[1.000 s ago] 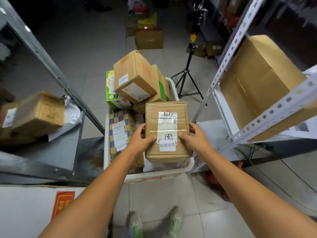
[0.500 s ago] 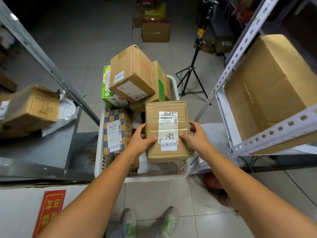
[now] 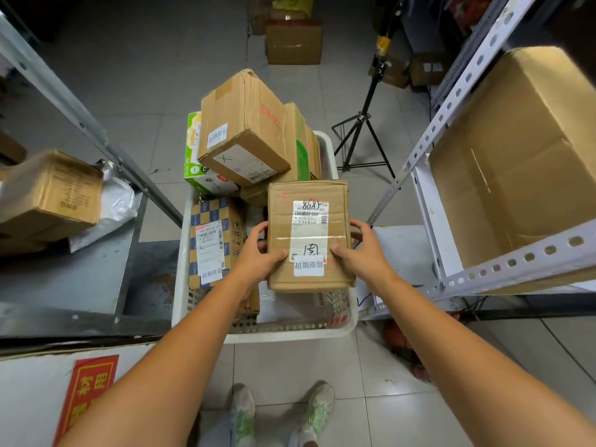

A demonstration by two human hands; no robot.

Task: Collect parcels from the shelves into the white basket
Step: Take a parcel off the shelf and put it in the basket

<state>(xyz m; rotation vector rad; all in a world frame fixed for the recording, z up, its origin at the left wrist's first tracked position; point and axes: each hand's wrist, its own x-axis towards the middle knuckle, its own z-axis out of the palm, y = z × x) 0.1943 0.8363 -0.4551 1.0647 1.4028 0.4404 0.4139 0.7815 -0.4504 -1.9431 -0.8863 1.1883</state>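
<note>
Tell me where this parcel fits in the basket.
In the white basket, the near right corner, between checkered box and right wall, under the held parcel, looks low. Far end is crowded: brown box stacked on others.

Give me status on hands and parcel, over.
Left hand and right hand grip the parcel. Parcel over basket, near right. Checkered box to its left, stacked boxes behind.

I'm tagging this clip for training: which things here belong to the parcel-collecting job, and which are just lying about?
Job: labelled parcel, gripped by left hand and right hand above the white basket; checked box and tilted brown box in the basket; large carton on the right shelf; small carton on the left shelf.
Lying about: tripod; floor box at the far end; red sign.
</note>
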